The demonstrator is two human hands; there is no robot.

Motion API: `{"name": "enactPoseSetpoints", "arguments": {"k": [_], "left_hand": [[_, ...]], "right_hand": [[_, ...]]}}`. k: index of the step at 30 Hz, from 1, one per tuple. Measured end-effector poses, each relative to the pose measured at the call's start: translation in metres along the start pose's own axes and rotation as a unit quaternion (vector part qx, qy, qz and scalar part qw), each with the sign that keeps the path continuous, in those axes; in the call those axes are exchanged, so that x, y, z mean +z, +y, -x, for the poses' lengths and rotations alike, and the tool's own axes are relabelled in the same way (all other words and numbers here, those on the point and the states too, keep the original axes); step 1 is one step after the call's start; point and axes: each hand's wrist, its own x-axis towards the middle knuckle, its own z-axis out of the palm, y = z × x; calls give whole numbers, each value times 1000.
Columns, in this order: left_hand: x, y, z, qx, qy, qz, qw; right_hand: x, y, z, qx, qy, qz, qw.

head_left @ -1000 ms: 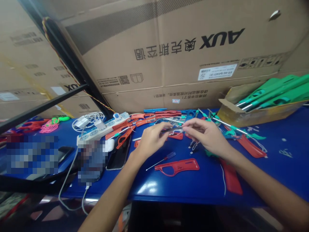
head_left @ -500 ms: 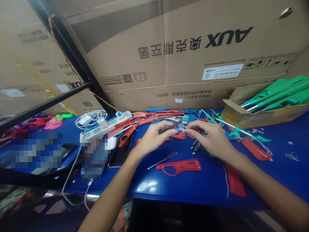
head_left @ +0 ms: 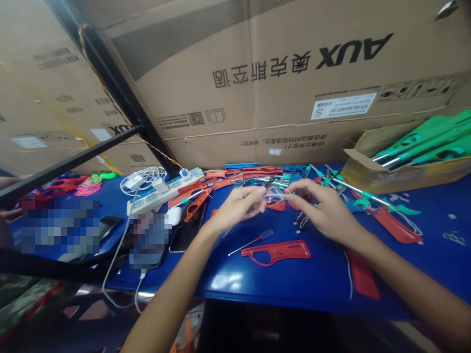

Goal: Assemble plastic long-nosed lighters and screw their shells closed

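Note:
In the head view my left hand (head_left: 243,203) is closed, with white wires (head_left: 271,196) and a slim dark piece (head_left: 271,182) at its fingertips; the piece's kind is unclear. Facing it, my right hand (head_left: 324,206) pinches the other end of the wires between thumb and forefinger. Below the hands, a red lighter handle half (head_left: 279,252) lies on the blue table with its inner side up. Just left of that is a small screwdriver (head_left: 253,241) with a clear purple handle. Small wired parts (head_left: 300,220) lie under the right hand.
Red-orange lighter shells (head_left: 253,171) and metal tubes pile up behind my hands. A cardboard box (head_left: 405,171) of green lighters stands right. Leftward are a power strip (head_left: 154,198), phones (head_left: 150,242), charging cables and a black metal frame (head_left: 110,88).
The left hand has turned and its fingers have curled more, with the dark piece now pointing up and away. My right hand keeps its pinch. The view has shifted slightly.

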Motion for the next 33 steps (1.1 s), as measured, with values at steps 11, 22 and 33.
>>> {"name": "enactPoseSetpoints", "arguments": {"k": [11,22,33], "left_hand": [[1,5,1,-41,-24,17,999],[6,3,2,-96,-72,68,990],[4,4,4,-80,-87,2,993]], "right_hand": [[2,4,0,-94,32,31,995],[5,7,1,-151,27,46,987],[2,3,0,-61,25,22,998]]}}
